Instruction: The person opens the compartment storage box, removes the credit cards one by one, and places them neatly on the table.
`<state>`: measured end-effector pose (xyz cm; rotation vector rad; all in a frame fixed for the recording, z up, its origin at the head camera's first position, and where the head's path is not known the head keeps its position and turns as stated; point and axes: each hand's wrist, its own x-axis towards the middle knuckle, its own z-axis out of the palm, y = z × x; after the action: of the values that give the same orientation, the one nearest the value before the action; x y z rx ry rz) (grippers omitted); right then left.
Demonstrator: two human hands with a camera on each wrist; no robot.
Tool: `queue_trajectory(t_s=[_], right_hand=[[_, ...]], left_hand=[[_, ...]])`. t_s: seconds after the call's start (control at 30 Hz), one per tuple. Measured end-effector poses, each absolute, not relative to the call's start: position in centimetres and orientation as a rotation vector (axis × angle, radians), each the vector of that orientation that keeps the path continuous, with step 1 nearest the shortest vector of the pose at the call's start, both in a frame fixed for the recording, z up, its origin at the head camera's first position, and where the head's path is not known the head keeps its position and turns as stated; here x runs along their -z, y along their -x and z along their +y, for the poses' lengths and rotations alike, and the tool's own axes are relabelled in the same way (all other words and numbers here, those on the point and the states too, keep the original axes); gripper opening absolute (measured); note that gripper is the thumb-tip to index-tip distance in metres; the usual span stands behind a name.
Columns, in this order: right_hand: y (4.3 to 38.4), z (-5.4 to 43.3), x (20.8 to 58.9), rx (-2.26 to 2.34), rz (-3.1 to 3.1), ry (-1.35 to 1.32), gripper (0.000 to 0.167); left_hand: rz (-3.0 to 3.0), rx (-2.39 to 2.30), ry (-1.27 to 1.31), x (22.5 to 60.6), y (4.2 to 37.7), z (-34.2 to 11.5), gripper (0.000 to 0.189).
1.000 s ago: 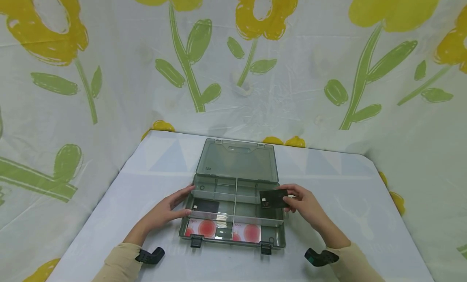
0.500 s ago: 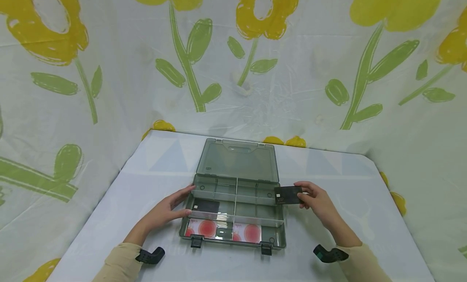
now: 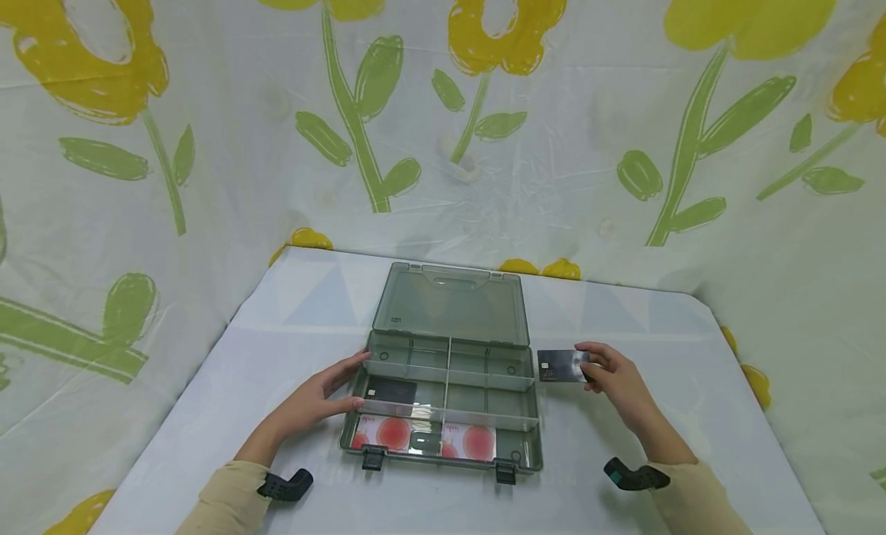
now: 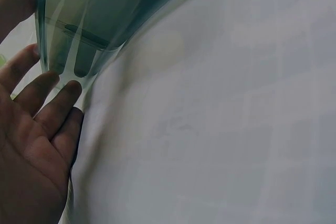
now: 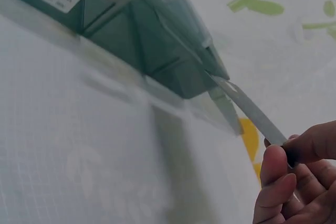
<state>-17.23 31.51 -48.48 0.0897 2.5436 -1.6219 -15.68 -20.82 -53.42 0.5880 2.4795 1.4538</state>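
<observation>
My right hand (image 3: pixel 616 377) pinches a black VIP card (image 3: pixel 562 366) by its right end, just beyond the right wall of a clear grey-green compartment box (image 3: pixel 487 400). In the right wrist view the card (image 5: pixel 257 115) shows nearly edge-on between thumb and fingers. My left hand (image 3: pixel 321 397) rests against the box's left side, fingers extended and spread; in the left wrist view its fingertips (image 4: pixel 71 88) lie along the box wall. A second dark card (image 3: pixel 391 390) lies in the middle-left compartment. Two pink-and-white cards with red circles, one left (image 3: pixel 383 433) and one right (image 3: pixel 469 441), lie in the front row.
The box's lid (image 3: pixel 450 303) lies folded back behind it, and two dark latches stick out in front, one at left (image 3: pixel 372 459), one at right (image 3: pixel 505 472). The white table (image 3: pixel 277 343) is backed by a flower-printed curtain (image 3: pixel 547 151).
My right hand has drawn the VIP card to the right, from over the box's right compartments to outside the right wall. The left hand and the box have stayed put.
</observation>
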Motion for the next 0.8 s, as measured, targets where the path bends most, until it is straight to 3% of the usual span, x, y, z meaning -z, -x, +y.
queue_trajectory(t_s=[0.43, 0.8], right_hand=[[18.0, 32.5, 50.5, 1.518, 2.55, -0.239, 0.046], [18.4, 32.7, 51.7, 1.126, 2.803, -0.104, 0.051]], left_hand=[[2.477, -1.452, -0.573, 53.4, 15.6, -20.8, 0.077], [2.451, -1.483, -0.597, 53.6, 15.7, -20.9, 0.077]])
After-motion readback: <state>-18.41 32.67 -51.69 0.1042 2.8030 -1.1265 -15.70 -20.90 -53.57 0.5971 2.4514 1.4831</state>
